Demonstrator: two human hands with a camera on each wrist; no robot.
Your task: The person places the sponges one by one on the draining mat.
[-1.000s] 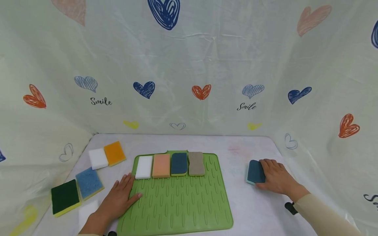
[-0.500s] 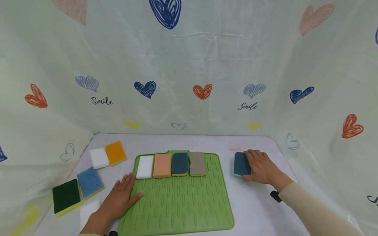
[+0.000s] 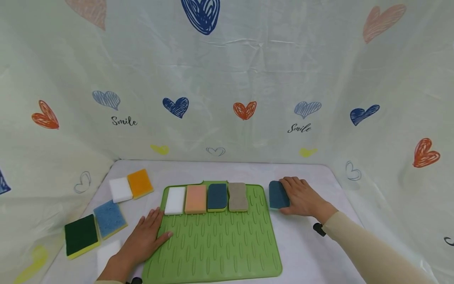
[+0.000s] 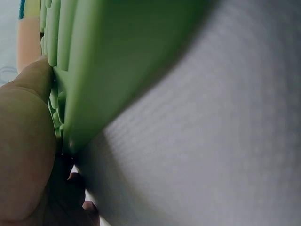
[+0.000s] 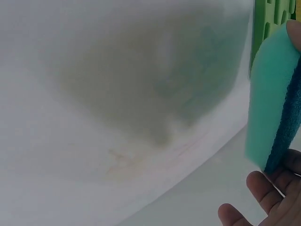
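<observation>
My right hand point(image 3: 298, 196) grips a dark blue sponge point(image 3: 277, 194) with a teal underside point(image 5: 275, 94), held just off the far right corner of the green ribbed mat point(image 3: 220, 244). In the right wrist view the sponge is tilted on edge over the white table, with my fingertips point(image 5: 268, 197) below it. A row of sponges lies along the mat's far edge: white point(image 3: 175, 200), peach point(image 3: 196, 198), dark blue point(image 3: 217, 196) and grey-brown point(image 3: 238, 196). My left hand point(image 3: 143, 236) rests flat on the mat's left edge point(image 4: 117, 61), fingers straight.
Loose sponges lie on the table to the left: white point(image 3: 119, 189), orange point(image 3: 140, 183), light blue point(image 3: 109, 213), dark green point(image 3: 81, 235), and a white one point(image 3: 106, 252) beside my left wrist. Heart-printed cloth walls point(image 3: 227, 98) close in the table on three sides.
My right hand has carried the dark blue sponge leftward from the table's right side to the mat's far right corner. The left hand has stayed in place.
</observation>
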